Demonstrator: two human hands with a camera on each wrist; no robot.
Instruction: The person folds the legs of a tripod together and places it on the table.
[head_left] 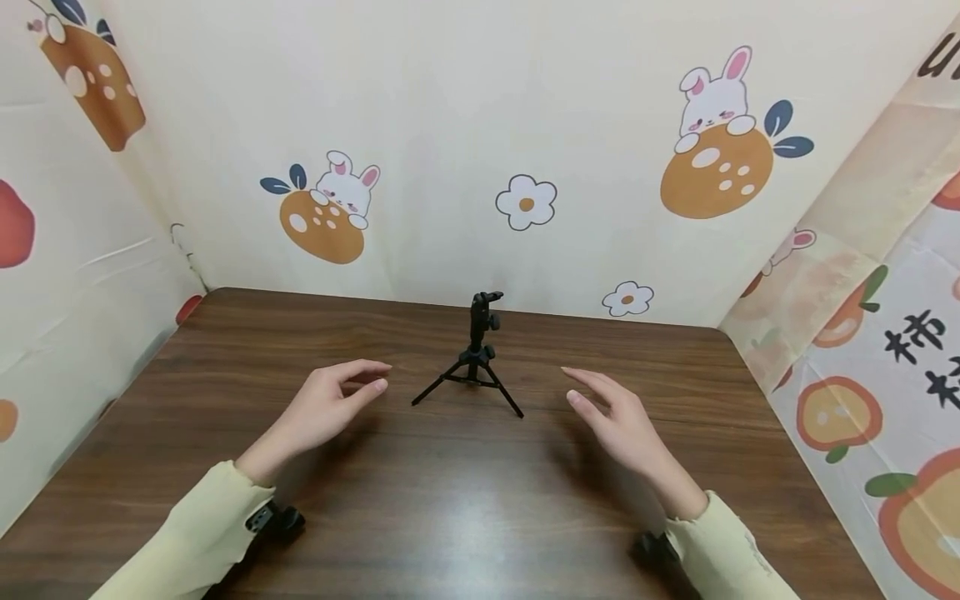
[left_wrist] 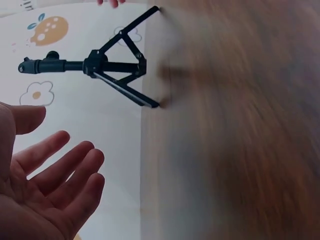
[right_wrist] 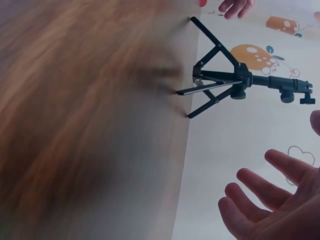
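Observation:
A small black tripod [head_left: 474, 350] stands upright on the wooden table [head_left: 442, 517], its legs spread. Its short centre column carries side knobs and a small head on top. My left hand [head_left: 330, 404] hovers to the left of the tripod, fingers relaxed and apart from it. On the other side my right hand [head_left: 618, 421] is held over the table, also loosely bent and touching nothing. Both wrist views show the tripod [left_wrist: 100, 65] sideways, beyond the fingers [right_wrist: 260, 187]. Neither palm holds anything.
Behind the table hangs a pale curtain [head_left: 450, 100] printed with rabbits, oranges and flowers. More printed cloth [head_left: 885, 400] closes off the right side, and another sheet [head_left: 82, 325] the left. Each sleeve cuff has a dark device [head_left: 281, 523] below it.

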